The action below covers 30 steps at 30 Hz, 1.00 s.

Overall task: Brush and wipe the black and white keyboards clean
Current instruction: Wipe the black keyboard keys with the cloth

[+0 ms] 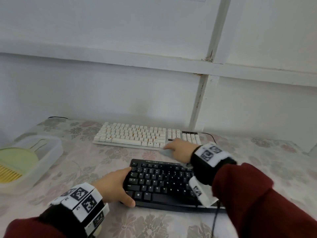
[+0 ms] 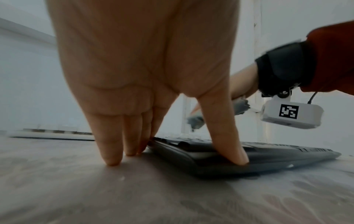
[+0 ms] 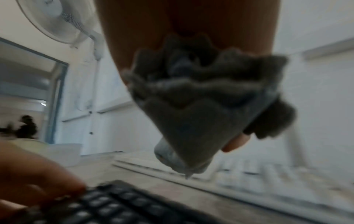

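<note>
The black keyboard (image 1: 163, 182) lies near the table's front edge, with the white keyboard (image 1: 137, 135) behind it by the wall. My left hand (image 1: 113, 185) rests at the black keyboard's left end (image 2: 210, 157), thumb (image 2: 228, 142) on its front corner and straight fingers (image 2: 113, 145) on the tablecloth. My right hand (image 1: 180, 149) hovers between the two keyboards and grips a bunched grey cloth (image 1: 166, 152), which hangs from the hand (image 3: 201, 106) above the gap. In the left wrist view the grey cloth (image 2: 195, 121) shows behind my thumb.
A clear plastic tub (image 1: 34, 158) at the left holds a yellow-green brush (image 1: 15, 164). A flowered tablecloth (image 1: 85, 169) covers the table. The black keyboard's cable (image 1: 215, 219) runs off the front edge. The wall stands just behind the white keyboard.
</note>
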### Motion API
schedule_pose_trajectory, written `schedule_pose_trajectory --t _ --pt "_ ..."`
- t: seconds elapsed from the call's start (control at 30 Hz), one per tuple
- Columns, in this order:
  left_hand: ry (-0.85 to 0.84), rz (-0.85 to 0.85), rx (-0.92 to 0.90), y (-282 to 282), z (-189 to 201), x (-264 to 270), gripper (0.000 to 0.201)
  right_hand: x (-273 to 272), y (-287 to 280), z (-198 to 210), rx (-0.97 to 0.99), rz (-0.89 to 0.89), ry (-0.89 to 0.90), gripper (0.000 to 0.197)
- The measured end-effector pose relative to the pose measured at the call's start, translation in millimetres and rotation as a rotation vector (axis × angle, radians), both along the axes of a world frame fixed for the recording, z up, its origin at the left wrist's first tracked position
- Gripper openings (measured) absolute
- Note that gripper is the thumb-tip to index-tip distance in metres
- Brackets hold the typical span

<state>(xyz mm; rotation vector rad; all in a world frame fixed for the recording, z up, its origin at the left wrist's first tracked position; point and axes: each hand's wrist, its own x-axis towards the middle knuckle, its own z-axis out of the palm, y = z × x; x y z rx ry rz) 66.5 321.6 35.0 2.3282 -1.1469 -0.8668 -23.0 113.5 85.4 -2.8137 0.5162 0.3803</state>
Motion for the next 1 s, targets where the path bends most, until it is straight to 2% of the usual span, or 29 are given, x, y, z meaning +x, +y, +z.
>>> schedule_pose_trajectory --t 0.17,0.3,0.4,0.5,0.6,0.87,1.0 --pt "-0.002 0.003 0.023 3.1 -3.3 10.0 0.090 70.7 50.4 -27.8 -0.077 0.118 0.089 0.041" --pt "-0.008 0.018 0.030 3.4 -6.8 13.4 0.092 81.6 55.0 -38.4 -0.105 0.142 0.149 0.047" --pt "-0.002 0.030 0.027 3.3 -10.2 16.1 0.096 77.7 43.0 -34.7 -0.103 0.170 0.227 0.043" --pt "-0.009 0.039 0.033 3.8 -13.7 17.5 0.104 61.0 24.3 -30.4 -0.141 0.131 0.293 0.047" --pt "0.003 0.044 0.022 3.6 -16.3 18.6 0.104 31.6 -3.4 -34.9 -0.163 0.057 0.266 0.048" --pt "0.031 0.034 0.010 2.0 -18.3 20.1 0.101 -67.0 -74.4 -31.0 -0.146 -0.174 0.213 0.037" --pt "0.039 0.045 0.013 1.5 -17.6 19.3 0.101 -97.5 -97.5 -31.5 -0.150 -0.271 0.206 0.038"
